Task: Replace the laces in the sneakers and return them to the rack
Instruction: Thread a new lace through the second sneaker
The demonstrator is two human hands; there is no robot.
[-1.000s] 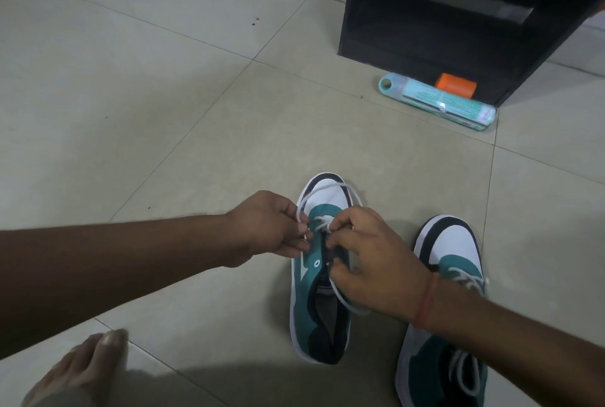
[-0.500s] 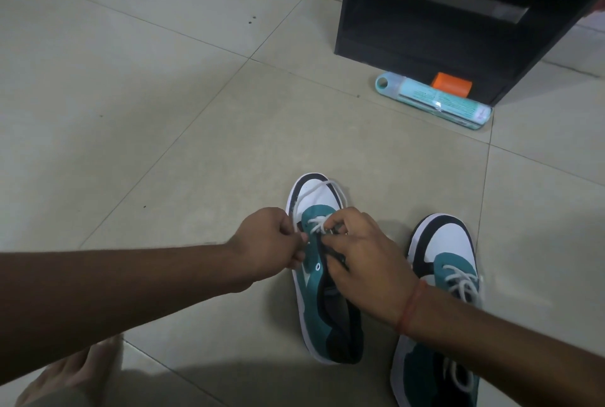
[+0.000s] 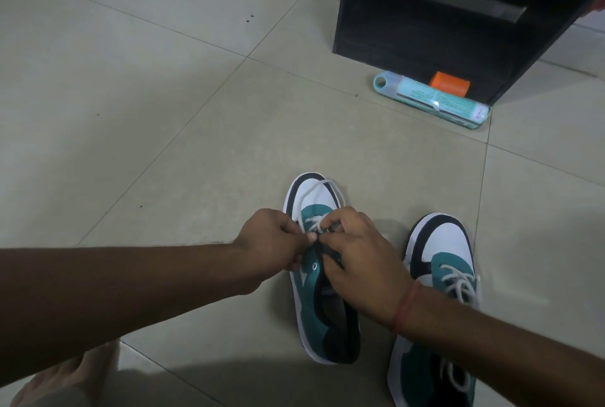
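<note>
Both hands have closed in over the front eyelets of the left sneaker [image 3: 319, 275], which lies flat on the tiled floor [image 3: 163, 144]. A second ago they were slightly apart, with a longer run of lace [image 3: 314, 197] hanging slack beside the right hand; now that slack is drawn in and only a loop remains over the white toe.

The left hand [image 3: 273, 243] has its fingers curled, pinching the lace at the inner eyelet row. The right hand [image 3: 353, 259] is also curled, gripping the lace and the eyelet flap from the outer side. The fingertips of the two hands nearly touch.

Judgement: a lower crossing is being tightened; the upper eyelets look unthreaded, so lacing is at an early stage.

The right sneaker [image 3: 438, 292] stands just beside, already laced. The rack [image 3: 458, 30] is well apart, ahead on the floor.
</note>
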